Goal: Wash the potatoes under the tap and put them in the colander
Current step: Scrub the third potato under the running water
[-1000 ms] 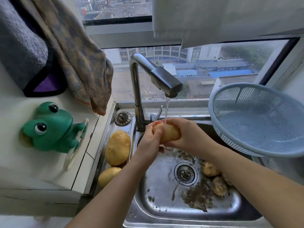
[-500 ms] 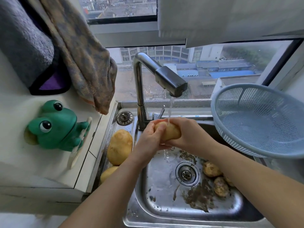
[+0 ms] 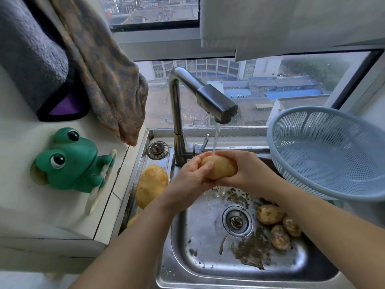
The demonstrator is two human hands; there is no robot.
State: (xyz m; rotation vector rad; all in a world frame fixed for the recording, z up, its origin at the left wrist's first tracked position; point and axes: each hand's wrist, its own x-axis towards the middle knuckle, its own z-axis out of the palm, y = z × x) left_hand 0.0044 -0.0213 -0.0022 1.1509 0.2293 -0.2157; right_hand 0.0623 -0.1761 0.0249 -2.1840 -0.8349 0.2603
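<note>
Steel sink (image 3: pixel 208 259) below a high window: one potato (image 3: pixel 221 167) sits under the tap's (image 3: pixel 216 105) stream, above the basin. The left hand (image 3: pixel 192 176) curls round its left end and the right hand (image 3: pixel 249 170) wraps its right end, so both clamp it. Its long axis runs left to right, nearly level. It looks firm, fairly weighty and probably slick when wet, so a whole-palm hold across the middle seems safest for carrying it to the empty colander (image 3: pixel 333 184) nearby on the right.

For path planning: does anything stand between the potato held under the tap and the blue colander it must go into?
Nothing visible does. From the potato in the left hand and right hand, the way right to the colander is open.
</note>
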